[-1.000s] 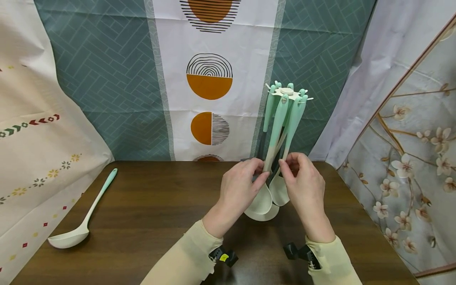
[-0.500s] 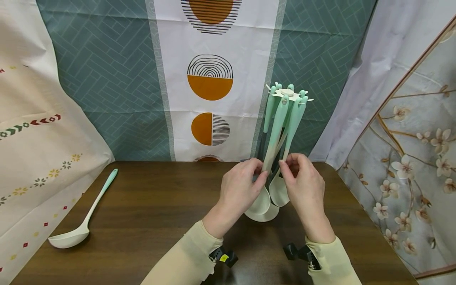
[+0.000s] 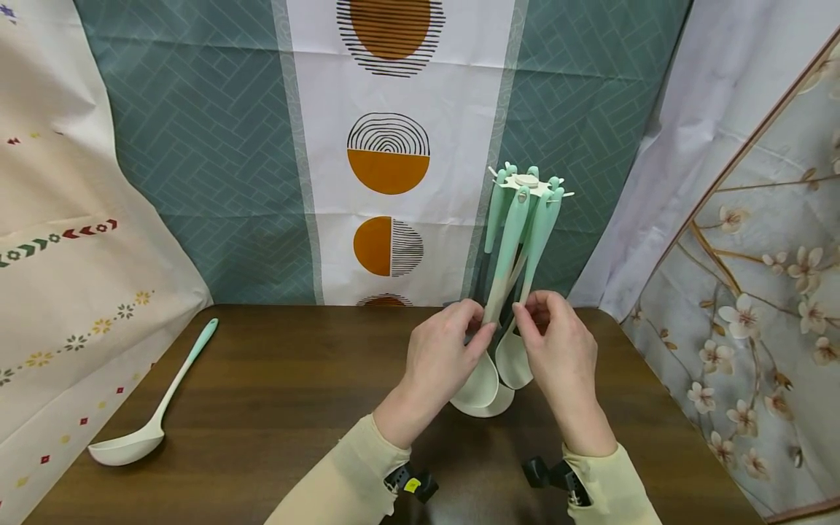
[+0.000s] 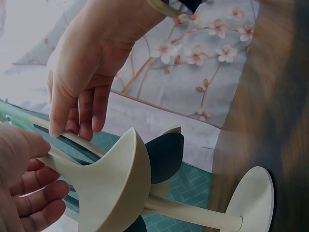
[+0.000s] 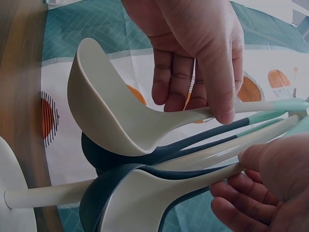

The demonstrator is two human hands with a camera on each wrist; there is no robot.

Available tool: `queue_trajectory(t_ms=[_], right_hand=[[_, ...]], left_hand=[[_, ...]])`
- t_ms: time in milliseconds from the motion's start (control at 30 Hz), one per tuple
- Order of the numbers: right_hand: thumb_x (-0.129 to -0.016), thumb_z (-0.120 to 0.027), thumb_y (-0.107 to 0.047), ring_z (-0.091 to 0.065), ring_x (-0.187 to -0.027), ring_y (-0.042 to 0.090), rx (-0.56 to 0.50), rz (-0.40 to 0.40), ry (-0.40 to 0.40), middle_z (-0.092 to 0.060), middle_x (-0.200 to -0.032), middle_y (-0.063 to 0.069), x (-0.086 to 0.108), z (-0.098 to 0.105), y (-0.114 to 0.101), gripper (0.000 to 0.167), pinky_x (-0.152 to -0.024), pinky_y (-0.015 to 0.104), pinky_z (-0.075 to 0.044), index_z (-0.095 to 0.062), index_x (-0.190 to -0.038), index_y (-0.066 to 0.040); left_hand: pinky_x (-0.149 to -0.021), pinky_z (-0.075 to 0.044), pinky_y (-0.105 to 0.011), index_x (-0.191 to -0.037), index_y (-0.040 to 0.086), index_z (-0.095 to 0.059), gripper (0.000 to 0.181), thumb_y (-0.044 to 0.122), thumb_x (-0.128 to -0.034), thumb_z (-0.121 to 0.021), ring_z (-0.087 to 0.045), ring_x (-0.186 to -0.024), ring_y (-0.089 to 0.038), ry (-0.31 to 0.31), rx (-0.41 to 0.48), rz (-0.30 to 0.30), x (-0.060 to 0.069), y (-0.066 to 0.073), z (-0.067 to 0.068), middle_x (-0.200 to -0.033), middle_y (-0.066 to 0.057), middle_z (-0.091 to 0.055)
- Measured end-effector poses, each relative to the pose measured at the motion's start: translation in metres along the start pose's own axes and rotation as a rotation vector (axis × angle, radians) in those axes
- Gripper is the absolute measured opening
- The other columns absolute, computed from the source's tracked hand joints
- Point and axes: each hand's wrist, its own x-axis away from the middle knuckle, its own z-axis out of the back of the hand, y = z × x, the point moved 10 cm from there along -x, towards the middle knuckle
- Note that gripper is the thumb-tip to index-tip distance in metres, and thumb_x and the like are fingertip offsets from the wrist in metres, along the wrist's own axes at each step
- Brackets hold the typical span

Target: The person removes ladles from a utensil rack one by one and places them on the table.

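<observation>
A cream utensil stand (image 3: 502,408) holds several hanging utensils with mint handle ends, some with dark heads. My left hand (image 3: 441,346) pinches the lower handle of a cream ladle (image 3: 481,380) at the stand's left front. In the right wrist view that ladle (image 5: 116,116) has a deep bowl facing outward. Just to the right, my right hand (image 3: 562,354) pinches the thin handle of a cream spoon (image 3: 513,362), whose bowl (image 5: 137,200) lies against a dark utensil in the right wrist view. Both handles reach up to the stand's top hooks (image 3: 527,182).
Another ladle (image 3: 134,443), cream with a mint handle tip, lies on the brown table (image 3: 282,394) at the far left. Patterned cloths hang behind, with a teal and white curtain (image 3: 394,182) at the back and a flowered one (image 3: 741,321) on the right.
The head view has tipped up slightly, so everything sits a little lower in it. Both hands keep their hold on the same handles.
</observation>
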Motion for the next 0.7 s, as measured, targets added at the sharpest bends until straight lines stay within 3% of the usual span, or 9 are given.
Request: queue_trajectory(t_ms=[700], right_hand=[[-0.102, -0.082, -0.016, -0.07, -0.079, 0.031, -0.006, 0.03, 0.024, -0.072, -0.091, 0.013, -0.0006, 0.0004, -0.0003, 0.019, -0.069, 0.05, -0.05, -0.07, -0.109, -0.004]], left_hand=[[-0.059, -0.047, -0.023, -0.1, 0.016, -0.07, 0.014, 0.022, -0.1026, -0.082, -0.057, -0.069, -0.009, 0.017, -0.006, -0.015, 0.0016, 0.0022, 0.0031, -0.083, 0.006, -0.062]])
